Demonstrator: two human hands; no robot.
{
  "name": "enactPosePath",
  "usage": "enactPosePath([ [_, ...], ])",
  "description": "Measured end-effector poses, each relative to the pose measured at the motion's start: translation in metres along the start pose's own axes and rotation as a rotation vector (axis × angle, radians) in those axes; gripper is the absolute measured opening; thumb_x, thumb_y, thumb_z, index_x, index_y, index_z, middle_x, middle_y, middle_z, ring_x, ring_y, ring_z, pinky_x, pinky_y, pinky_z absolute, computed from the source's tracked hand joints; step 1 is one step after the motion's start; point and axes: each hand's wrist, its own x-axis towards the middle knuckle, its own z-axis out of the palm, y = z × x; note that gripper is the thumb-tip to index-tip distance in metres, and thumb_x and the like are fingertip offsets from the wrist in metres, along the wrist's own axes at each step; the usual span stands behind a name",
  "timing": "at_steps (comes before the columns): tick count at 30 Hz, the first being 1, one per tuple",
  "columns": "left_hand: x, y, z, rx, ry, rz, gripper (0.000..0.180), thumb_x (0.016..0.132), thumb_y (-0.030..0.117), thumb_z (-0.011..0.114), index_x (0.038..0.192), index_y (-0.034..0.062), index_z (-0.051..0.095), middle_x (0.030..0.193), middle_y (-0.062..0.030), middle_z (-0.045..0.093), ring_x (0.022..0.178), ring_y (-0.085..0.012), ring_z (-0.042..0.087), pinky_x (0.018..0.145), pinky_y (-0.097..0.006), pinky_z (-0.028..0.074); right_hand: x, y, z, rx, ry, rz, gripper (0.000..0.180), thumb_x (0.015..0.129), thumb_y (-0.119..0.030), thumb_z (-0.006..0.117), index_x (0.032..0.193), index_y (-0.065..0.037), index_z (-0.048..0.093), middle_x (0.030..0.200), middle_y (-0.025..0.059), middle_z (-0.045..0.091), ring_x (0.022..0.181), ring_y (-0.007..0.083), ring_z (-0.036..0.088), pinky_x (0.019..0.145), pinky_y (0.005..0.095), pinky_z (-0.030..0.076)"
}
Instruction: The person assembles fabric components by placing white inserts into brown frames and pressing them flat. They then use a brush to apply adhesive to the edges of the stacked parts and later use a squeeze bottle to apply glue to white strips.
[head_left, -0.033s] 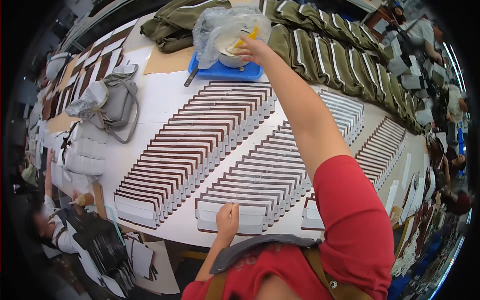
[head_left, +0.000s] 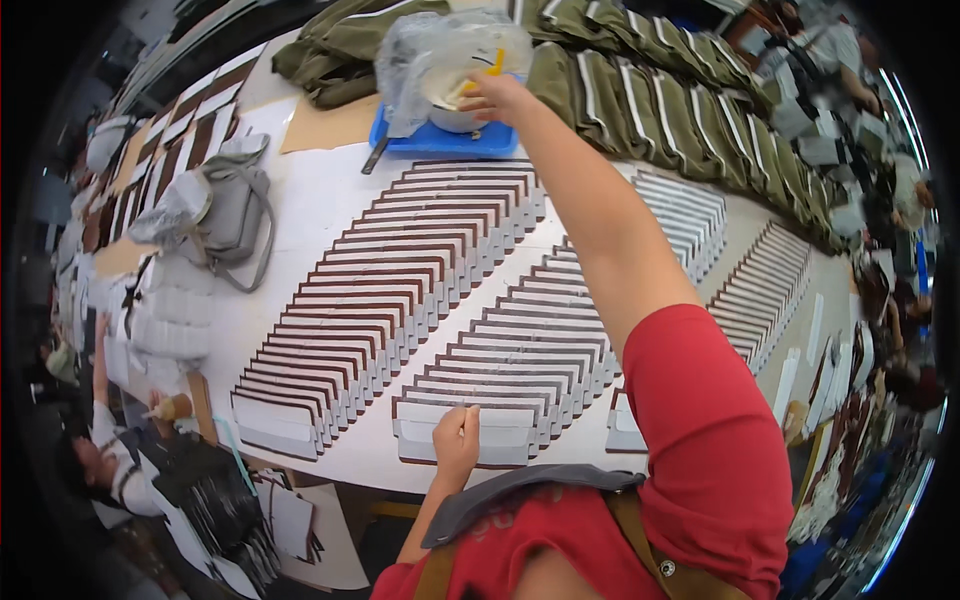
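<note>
White and broad, the worktable [head_left: 300,200] fills most of the view, its flat top covered by long fanned rows of overlapped flat pieces [head_left: 400,290], pale grey with dark brown edges, that lie like shingles in several slanting bands from the near edge toward the far side. Along the far edge runs a bank of folded olive-green fabric [head_left: 660,90] with pale stripes, soft and ridged, bending with the lens. To the person's left a slouched grey handbag [head_left: 225,205] with looped straps rests on the table beside crumpled silvery wrapping. At the far middle sits a shallow blue tray [head_left: 440,140], rectangular and smooth, holding a round pale bowl [head_left: 450,105] partly draped in a crinkled clear plastic bag [head_left: 420,50]. The right hand [head_left: 495,95], at the end of a bare arm stretched out from a red sleeve, reaches over that bowl; its fingers are curled close around a thin yellow-orange tool [head_left: 495,65], though how tightly they grip cannot be told. The left hand [head_left: 457,440] rests near the body on the nearest piece of the middle row, fingers loosely folded with the tips touching the pale surface; whether it pinches anything is not clear.
</note>
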Motion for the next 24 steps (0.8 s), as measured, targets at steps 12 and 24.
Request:
enactPosePath([
  [12, -0.022, 0.001, -0.004, -0.021, -0.270, 0.152, 0.020, 0.086, 0.004, 0.052, 0.070, -0.0005, 0.041, 0.067, -0.0059, 0.041, 0.065, -0.0162, 0.039, 0.063, -0.028, 0.035, -0.440, 0.170, -0.211, -0.607, -0.221, 0.351, 0.024, 0.085, -0.016, 0.047, 0.087, -0.005, 0.068, 0.076, 0.0050, 0.065, 0.064, 0.0115, 0.056, 0.060, 0.0267, 0.046],
  [24, -0.045, 0.077, 0.094, -0.031, -0.683, 0.531, 0.006, 0.079, -0.001, 0.062, 0.079, -0.0004, 0.056, 0.075, -0.0070, 0.058, 0.069, -0.0153, 0.054, 0.065, -0.027, 0.044, -0.834, 0.346, -0.225, -0.702, 0.334, 1.114, 0.018, 0.074, -0.008, 0.049, 0.080, -0.009, 0.065, 0.072, 0.0091, 0.065, 0.064, 0.0225, 0.065, 0.056, 0.0347, 0.050],
])
